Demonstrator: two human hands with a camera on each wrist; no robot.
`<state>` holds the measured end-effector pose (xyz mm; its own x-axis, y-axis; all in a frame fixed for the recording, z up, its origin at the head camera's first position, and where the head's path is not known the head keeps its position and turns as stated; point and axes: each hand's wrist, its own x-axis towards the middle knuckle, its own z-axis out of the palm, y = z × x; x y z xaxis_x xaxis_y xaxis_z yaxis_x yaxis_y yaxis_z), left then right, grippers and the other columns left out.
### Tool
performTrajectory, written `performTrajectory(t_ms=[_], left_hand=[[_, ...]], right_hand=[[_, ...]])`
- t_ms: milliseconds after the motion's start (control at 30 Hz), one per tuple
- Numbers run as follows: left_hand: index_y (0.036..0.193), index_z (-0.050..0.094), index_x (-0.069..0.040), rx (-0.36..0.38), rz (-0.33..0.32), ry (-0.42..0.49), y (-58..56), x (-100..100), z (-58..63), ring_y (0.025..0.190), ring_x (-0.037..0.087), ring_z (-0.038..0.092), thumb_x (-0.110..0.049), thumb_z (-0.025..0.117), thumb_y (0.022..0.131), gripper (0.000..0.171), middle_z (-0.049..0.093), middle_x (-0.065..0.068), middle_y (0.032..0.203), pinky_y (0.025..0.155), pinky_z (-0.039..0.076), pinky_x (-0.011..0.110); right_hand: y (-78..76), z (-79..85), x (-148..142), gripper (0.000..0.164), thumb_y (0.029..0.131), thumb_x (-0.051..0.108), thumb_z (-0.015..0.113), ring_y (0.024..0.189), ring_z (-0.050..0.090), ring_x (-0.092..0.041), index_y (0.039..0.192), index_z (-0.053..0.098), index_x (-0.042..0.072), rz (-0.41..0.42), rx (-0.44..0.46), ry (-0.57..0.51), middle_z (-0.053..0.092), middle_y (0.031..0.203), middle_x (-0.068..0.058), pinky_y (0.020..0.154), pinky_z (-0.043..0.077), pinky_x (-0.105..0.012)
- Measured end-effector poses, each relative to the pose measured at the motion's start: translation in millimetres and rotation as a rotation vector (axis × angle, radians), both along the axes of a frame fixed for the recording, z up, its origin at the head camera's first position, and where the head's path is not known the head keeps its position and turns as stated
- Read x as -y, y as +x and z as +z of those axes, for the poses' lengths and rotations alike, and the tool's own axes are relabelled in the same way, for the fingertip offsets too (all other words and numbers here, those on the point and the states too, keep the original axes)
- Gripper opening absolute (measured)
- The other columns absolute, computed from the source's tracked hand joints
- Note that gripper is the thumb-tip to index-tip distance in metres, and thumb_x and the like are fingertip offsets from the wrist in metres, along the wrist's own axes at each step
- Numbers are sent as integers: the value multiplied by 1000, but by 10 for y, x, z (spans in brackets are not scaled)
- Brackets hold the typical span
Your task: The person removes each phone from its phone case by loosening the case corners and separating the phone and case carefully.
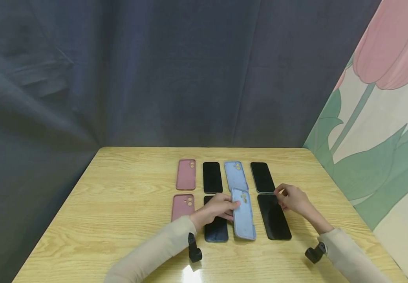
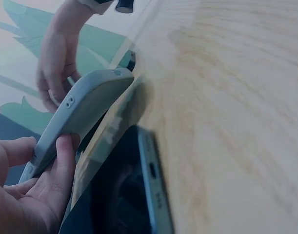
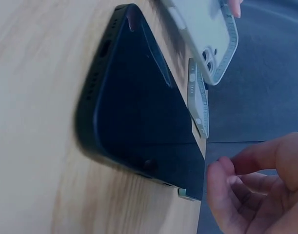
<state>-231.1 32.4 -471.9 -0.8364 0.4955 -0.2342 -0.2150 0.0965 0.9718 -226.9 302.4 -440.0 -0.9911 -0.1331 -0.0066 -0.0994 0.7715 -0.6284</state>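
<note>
A light blue phone case lies tilted in my left hand, its hollow inner side facing up. The thumb presses on its left rim while the fingers reach beneath, as the left wrist view shows at the case. Beside the upper right corner of a black-screened phone is my right hand. Its fingers are loosely bent, thumb and index tips close together, and nothing shows between them. In the right wrist view that phone lies flat on the table, the fingertips past its far end.
Behind the held case lies another blue case. A dark phone sits at the back right, another phone left of it. One more phone is partly under the left hand. Two pink cases line the left side of the wooden table.
</note>
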Motion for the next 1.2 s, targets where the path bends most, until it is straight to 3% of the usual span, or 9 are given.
performTrajectory(t_ms=[233, 367, 667, 967, 1200], left_hand=[[97, 62, 2, 2, 12, 5, 37, -65, -52, 72, 21, 64, -22, 59, 85, 27, 66, 12, 82, 60, 53, 31], [99, 61, 3, 21, -28, 10, 8, -39, -60, 70, 22, 64, -21, 56, 87, 27, 65, 13, 81, 60, 53, 32], [108, 48, 12, 29, -145, -72, -55, 67, 122, 70, 28, 63, -9, 43, 93, 26, 58, 20, 88, 62, 53, 34], [106, 43, 13, 6, -160, -137, -4, 84, 212, 71, 31, 63, -4, 36, 93, 23, 52, 23, 89, 61, 53, 37], [74, 41, 2, -91, -215, -235, -11, 124, 291, 73, 31, 62, -6, 36, 95, 22, 51, 25, 85, 58, 53, 35]], right_hand=[[-27, 29, 31, 15, 87, 5, 50, 54, 56, -19, 99, 56, -3, 15, -5, -41, 54, 63, -8, 47, 51, -32], [-32, 37, 50, 15, 87, 4, 51, 54, 56, -18, 99, 56, -3, 13, -4, -47, 54, 65, -8, 48, 51, -32], [-42, 37, 76, 16, 87, 3, 51, 55, 56, -18, 101, 54, -3, 14, 8, -53, 54, 66, -8, 49, 52, -32], [-50, 43, 83, 17, 87, 5, 51, 56, 56, -18, 102, 54, -3, 6, 8, -72, 54, 68, -10, 49, 52, -31], [-65, 52, 100, 16, 87, 5, 51, 55, 55, -17, 101, 54, -3, 7, -4, -54, 54, 66, -8, 49, 52, -32]])
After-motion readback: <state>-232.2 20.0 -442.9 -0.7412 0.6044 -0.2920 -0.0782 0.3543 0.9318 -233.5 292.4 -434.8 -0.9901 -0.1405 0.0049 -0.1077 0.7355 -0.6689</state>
